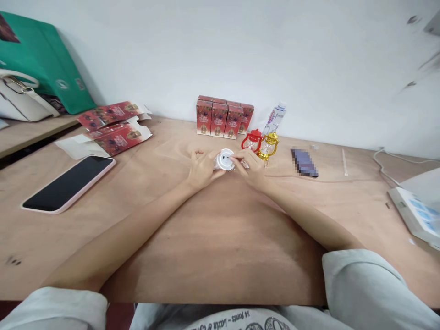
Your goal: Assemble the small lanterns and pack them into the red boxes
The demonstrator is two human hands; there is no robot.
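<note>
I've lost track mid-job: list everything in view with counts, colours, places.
Round piece: 1, white, held at centre
Lanterns: 2, red and gold, right of centre
Bottle: 1, clear, behind lanterns
Upright boxes: several, red, back centre
Opened cartons: at least 2, red and white, left
Phone: 1, black, left
Blurred item: 1, dark, right of lanterns
Strip: 1, white, right
Cable: at least 1, white, right
Blue-marked box: 1, white, right edge
Large bag: 1, green, upper left
Handbag: 1, white, left edge
Ledge: 1, brown, under handbag
Table: 1, brown, under most items
Wall: 1, white, background
Sleeves: 2, pale, lower corners
Left hand: 1, bare, gripping piece's left
Right hand: 1, bare, at piece's right
</note>
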